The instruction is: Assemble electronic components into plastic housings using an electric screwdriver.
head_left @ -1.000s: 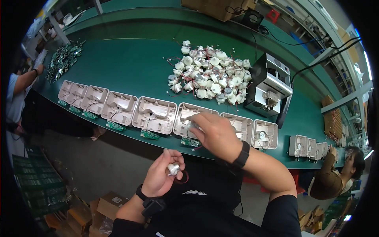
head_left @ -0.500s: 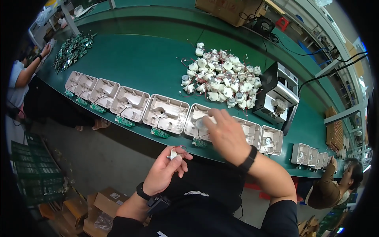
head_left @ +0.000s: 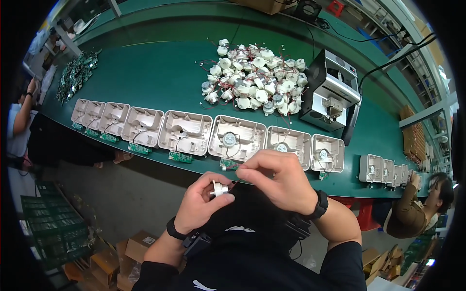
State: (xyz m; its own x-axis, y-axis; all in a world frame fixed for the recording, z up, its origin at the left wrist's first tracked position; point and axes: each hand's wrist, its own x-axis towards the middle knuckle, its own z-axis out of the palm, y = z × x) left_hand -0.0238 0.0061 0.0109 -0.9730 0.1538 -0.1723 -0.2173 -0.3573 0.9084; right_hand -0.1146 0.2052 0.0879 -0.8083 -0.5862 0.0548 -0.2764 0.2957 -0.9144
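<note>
Left hand [head_left: 196, 204] clamped on white part [head_left: 220, 188], right hand [head_left: 284, 184] pinching wire [head_left: 235, 184]; green bench [head_left: 155, 72], grey floor [head_left: 131, 199].

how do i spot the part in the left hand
Find the long green table, then the left hand off its near edge. It grips a small white-and-silver part. Unlike the similar heaped parts, it is held off the table.

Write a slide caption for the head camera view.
Left hand holds a white motor-like part, right hand pinches a thin wire, near open plastic housings on a green workbench.
</note>
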